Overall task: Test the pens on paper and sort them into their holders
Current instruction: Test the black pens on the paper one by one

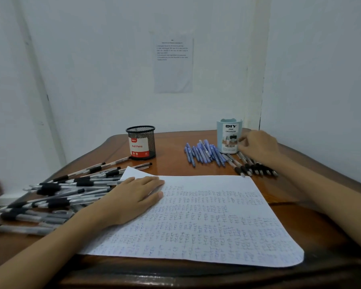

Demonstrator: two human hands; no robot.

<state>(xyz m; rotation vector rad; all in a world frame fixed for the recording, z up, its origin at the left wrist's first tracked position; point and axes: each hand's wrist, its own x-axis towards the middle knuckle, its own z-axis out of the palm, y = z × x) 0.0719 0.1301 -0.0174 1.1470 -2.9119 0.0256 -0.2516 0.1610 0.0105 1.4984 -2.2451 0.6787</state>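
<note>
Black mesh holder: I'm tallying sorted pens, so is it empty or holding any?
Apparently empty: the black mesh holder shows nothing above its rim or through its mesh; behind its label, cannot tell.

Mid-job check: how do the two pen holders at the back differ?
The mesh holder is black see-through wire with a red-and-white Ball Pens label; the organizer is solid pale blue, labelled DIY Desk Organizer. The mesh holder stands near back centre with no hand near; the organizer stands back right, with the right hand and blue pens beside it. Both stand upright on the table.
</note>
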